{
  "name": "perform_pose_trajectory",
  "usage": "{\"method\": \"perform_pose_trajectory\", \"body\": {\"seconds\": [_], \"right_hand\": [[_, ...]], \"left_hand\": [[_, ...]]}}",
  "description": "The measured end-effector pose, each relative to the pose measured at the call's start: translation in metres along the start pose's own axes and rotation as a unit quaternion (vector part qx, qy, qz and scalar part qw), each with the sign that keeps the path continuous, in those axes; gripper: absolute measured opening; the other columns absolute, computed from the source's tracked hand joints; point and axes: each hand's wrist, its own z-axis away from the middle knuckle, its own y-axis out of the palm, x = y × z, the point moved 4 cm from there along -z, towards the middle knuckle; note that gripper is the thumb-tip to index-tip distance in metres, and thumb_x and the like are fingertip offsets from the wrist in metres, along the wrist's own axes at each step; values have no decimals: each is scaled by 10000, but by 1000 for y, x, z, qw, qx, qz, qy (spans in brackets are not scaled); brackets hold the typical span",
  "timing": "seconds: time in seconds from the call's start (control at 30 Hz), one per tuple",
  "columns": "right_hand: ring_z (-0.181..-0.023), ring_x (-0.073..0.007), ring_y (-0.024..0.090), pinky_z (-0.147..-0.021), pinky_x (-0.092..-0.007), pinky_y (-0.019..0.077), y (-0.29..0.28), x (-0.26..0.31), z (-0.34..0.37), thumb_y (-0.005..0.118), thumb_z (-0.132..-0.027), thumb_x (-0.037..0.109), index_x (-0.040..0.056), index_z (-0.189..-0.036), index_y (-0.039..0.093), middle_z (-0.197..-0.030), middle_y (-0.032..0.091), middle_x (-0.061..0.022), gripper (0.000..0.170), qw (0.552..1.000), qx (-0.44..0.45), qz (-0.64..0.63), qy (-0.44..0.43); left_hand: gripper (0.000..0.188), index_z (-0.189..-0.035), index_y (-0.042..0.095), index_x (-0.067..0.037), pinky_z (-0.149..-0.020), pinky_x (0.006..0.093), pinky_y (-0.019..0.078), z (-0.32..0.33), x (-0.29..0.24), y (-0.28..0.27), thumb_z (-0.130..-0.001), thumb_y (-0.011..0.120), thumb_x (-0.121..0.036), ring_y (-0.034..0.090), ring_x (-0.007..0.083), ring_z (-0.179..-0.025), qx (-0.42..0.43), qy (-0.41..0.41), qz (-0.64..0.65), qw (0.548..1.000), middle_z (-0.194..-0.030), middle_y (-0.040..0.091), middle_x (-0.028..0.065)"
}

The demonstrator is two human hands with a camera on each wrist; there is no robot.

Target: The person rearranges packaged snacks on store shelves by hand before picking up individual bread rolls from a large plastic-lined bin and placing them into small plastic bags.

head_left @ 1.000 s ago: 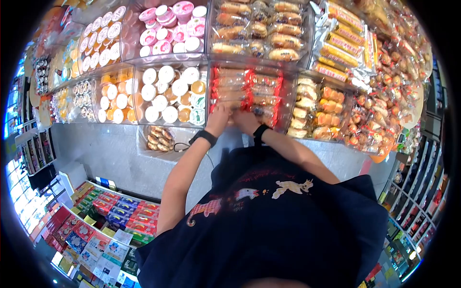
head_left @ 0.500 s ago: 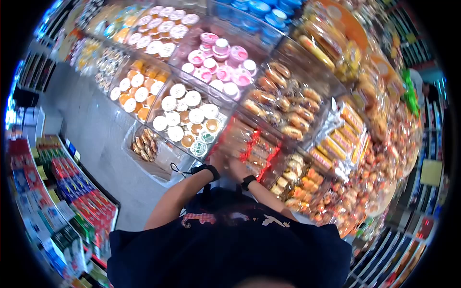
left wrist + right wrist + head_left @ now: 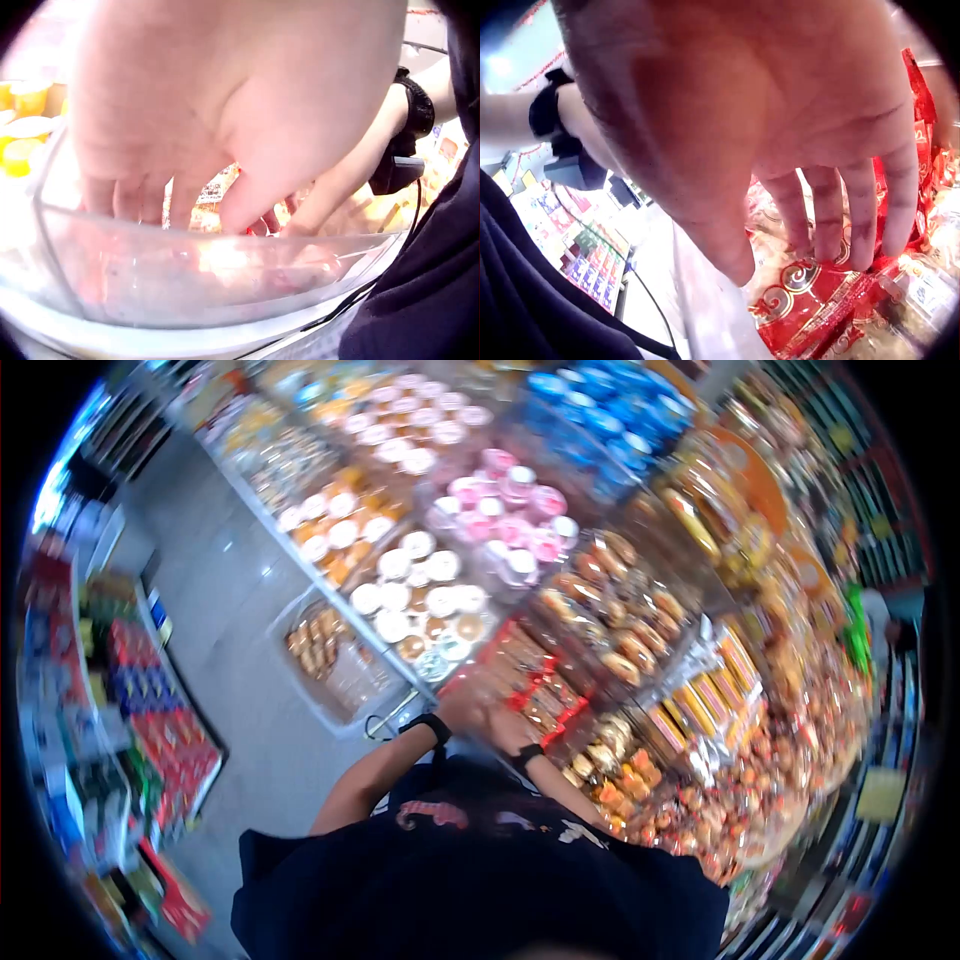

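Red-edged clear packets [image 3: 524, 660] lie in a clear-walled bin, with both hands at its near end. In the right wrist view the right hand [image 3: 757, 127] reaches down with fingers spread and fairly straight, fingertips on a red packet with gold swirls [image 3: 810, 300]. The left hand [image 3: 202, 112] extends down behind the clear bin wall [image 3: 187, 277] in the left wrist view; its fingers look straight, the tips hidden by glare and the wall. Printed wrappers [image 3: 214, 191] show between its thumb and fingers.
White-lidded cups [image 3: 418, 596] fill the bin to the left, and small wrapped pastries [image 3: 615, 760] the bin to the right. A clear tub [image 3: 345, 670] of wrapped food stands below the counter edge. A cable hangs by the left wrist.
The head view has turned, so the bins now run diagonally and more blue-packed goods show at the top. Both hands stay at the red-packet bin.
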Motion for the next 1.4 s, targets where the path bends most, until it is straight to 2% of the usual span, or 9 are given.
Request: {"method": "perform_pose_trajectory", "body": {"seconds": [0.03,0.17,0.47,0.63,0.77,0.87,1.07,1.27,1.4], "right_hand": [[-865,-341,654,-760,-449,533,-21,27,-5,642,-854,240,70,-1246,583,-973,655,-182,431,972,186,101,104],[-1143,-440,517,-954,-466,466,-36,45,8,661,-861,251,19,-1343,463,-1244,475,-277,570,961,234,72,125],[-1481,-423,-68,-1117,-682,99,-14,8,-48,640,-831,552,61,-1548,104,-1611,-93,-210,1021,947,116,212,213],[-1460,-365,200,-1115,-605,237,-1,8,-40,668,-762,625,27,-1512,213,-1571,212,-227,1061,955,103,223,166],[-1237,-465,461,-1065,-468,366,-42,33,-61,689,-850,443,-54,-1252,542,-1323,508,-313,655,969,-47,243,6],[-1423,-444,249,-1177,-454,202,-20,-32,-56,546,-918,541,-96,-1455,283,-1494,327,-312,874,971,51,158,172],[-1025,-343,656,-905,-395,489,-41,-42,-71,529,-943,466,47,-1317,555,-1061,676,-261,562,961,93,77,248],[-1018,-273,634,-909,-380,474,-48,129,-127,559,-963,184,-17,-1168,635,-1131,669,-168,297,975,-140,94,142],[-950,-205,645,-852,-326,503,35,273,-140,594,-957,156,-15,-1151,632,-1074,681,-130,261,989,-1,-36,142]], "left_hand": [[405,-1278,553,-65,-1094,492,342,24,32,38,-905,501,-212,469,386,-1265,-16,24,-7,1000,-1314,522,238],[295,-1080,593,35,-932,465,464,80,-3,1,-835,542,-121,579,405,-1044,-110,26,-30,993,-1085,612,225],[371,-1146,580,30,-1056,462,395,228,-50,-25,-779,617,-13,486,403,-1236,-147,-271,-50,950,-1270,546,219],[351,-1141,592,17,-1033,451,420,307,-35,-20,-799,634,-50,507,389,-1214,-140,-373,-43,916,-1270,556,212],[329,-1143,594,-4,-987,442,446,343,-10,-29,-830,615,-103,543,350,-1166,-138,-397,-23,907,-1227,584,184],[311,-1129,595,-12,-929,460,466,361,22,-48,-834,609,-107,566,358,-1102,-149,-396,-16,906,-1150,605,177],[278,-1108,591,-24,-855,487,489,425,131,-85,-853,587,-133,594,379,-1010,-114,-386,29,915,-1092,615,180],[298,-1116,585,-27,-826,511,501,508,226,-133,-845,586,-151,600,386,-998,-45,-442,28,895,-1040,623,187],[309,-1099,570,-23,-834,523,500,516,270,-144,-846,577,-201,606,403,-1008,80,-480,9,874,-1035,629,201]]}}
